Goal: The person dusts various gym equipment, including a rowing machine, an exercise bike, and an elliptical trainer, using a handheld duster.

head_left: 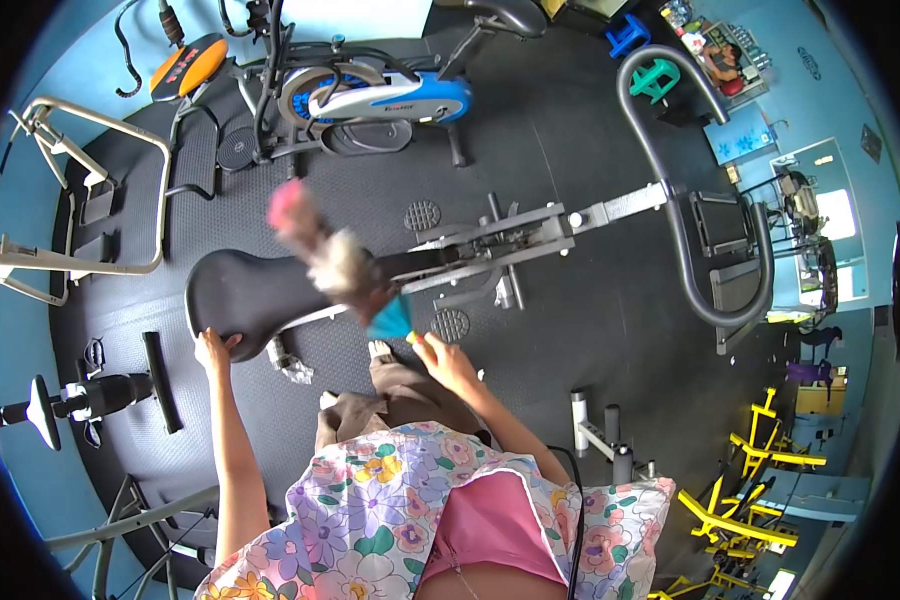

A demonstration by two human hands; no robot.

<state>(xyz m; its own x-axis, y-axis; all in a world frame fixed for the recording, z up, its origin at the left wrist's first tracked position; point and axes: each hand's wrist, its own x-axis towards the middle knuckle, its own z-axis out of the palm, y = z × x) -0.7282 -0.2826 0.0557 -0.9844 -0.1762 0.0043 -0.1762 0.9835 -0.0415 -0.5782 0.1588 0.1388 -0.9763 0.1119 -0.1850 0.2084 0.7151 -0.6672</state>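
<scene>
A dark rubber floor (570,130) fills most of the view, ringed by gym machines. At about twelve o'clock stands a blue-and-white exercise bike (380,100); at three o'clock a grey looped handlebar frame (690,250) joins a long metal rail (530,240) that runs toward the centre. At nine o'clock a pale tubular stepper frame (80,200) is cut off by the rim, and yellow equipment (750,470) at four to five o'clock is too small to make out.

At centre-left lies the black padded seat (255,290), its long axis running roughly from nine o'clock to three o'clock, broad rounded end toward nine o'clock. Its narrow end is hidden behind the duster.

The feather duster (335,260) crosses over that end, blurred by motion; its long axis runs from a pink tip at ten o'clock down to a teal collar at four o'clock. Its handle is hardly visible.

The left hand (213,350) rests flat, fingers loose, on the seat's lower rim at about eight o'clock. The right hand (445,362), just below centre, seems to be closed around the duster's handle end, though blur hides the fingers.
</scene>
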